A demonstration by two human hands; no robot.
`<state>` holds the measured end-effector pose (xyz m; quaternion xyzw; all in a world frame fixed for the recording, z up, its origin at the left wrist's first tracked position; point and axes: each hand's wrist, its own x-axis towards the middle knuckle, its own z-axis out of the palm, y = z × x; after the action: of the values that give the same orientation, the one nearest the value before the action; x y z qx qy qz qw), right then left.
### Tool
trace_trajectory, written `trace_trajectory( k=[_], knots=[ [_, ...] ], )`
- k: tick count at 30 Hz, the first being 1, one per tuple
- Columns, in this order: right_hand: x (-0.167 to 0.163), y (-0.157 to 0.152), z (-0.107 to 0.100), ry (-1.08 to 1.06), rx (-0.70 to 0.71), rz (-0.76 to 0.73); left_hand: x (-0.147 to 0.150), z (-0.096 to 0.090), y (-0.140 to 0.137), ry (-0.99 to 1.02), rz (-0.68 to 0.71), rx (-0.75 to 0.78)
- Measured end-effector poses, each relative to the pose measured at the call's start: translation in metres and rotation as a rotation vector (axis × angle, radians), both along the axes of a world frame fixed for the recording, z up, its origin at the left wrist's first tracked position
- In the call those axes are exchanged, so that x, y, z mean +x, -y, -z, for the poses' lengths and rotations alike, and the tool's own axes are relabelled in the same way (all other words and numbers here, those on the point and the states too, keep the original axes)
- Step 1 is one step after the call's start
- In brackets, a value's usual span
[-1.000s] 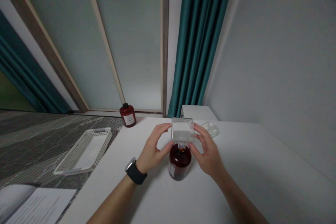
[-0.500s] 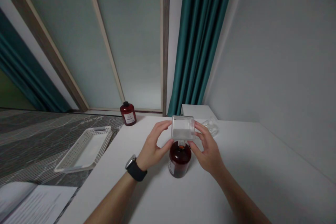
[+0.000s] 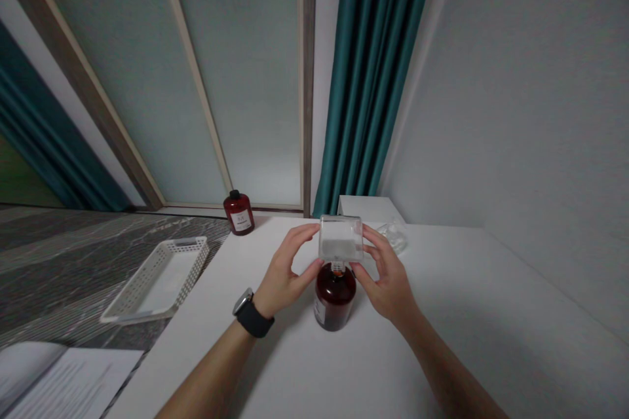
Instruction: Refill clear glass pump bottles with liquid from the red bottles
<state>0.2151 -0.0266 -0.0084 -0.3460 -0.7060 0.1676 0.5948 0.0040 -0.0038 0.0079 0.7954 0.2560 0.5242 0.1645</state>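
Observation:
Between my two hands is a clear, boxy bottle (image 3: 341,237), turned upside down with its neck pointing downward. Its neck meets the mouth of a dark red, round bottle (image 3: 335,298) that stands upright on the white table; whether the neck sits inside or on top of that mouth I cannot tell. My left hand (image 3: 282,278) grips the clear bottle's left side with fingers and thumb. From the right, my right hand (image 3: 388,278) holds its other side the same way. A pale label shows on the lower left of the red bottle.
A second red bottle with a black cap (image 3: 239,213) stands at the table's back left. Crumpled clear plastic (image 3: 396,236) lies behind my right hand, near a white box (image 3: 366,204). Left of the table (image 3: 304,373) are a white basket (image 3: 184,288) and open printed pages (image 3: 83,380).
The view has shifted very slightly. Both hands, the clear bottle and the red bottle keep the same arrangement.

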Motion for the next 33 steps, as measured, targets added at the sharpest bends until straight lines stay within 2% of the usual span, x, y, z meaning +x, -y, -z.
trace_trajectory(
  k=[33],
  knots=[
    [0.0011,-0.0014,0.0021,0.029,0.042,0.029,-0.0001,-0.002,0.0019,-0.009,-0.029,0.066]
  ],
)
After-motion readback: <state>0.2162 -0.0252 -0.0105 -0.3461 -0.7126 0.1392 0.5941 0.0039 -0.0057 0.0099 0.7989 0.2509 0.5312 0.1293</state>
